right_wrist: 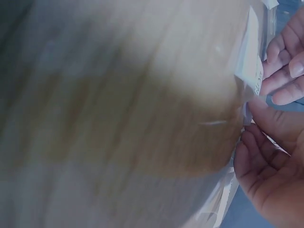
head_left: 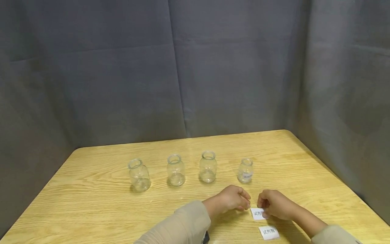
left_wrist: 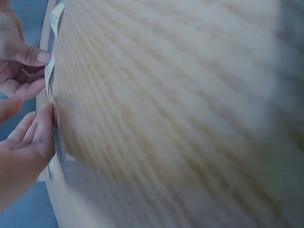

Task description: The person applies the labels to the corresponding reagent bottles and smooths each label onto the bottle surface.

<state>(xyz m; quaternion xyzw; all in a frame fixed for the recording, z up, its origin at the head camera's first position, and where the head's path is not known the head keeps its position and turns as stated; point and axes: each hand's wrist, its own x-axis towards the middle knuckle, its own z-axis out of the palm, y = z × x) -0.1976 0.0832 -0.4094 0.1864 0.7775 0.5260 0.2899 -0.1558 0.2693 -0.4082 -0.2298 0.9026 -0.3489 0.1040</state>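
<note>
Our left hand (head_left: 233, 199) and right hand (head_left: 274, 204) both pinching a small white printed paper label (head_left: 258, 213), near the wooden table's (head_left: 91, 196) front edge, second label (head_left: 268, 232) nearer that edge

Head view looks down across the table (head_left: 91, 203); both wrist views sit blurred-close, sharing its wood.
</note>
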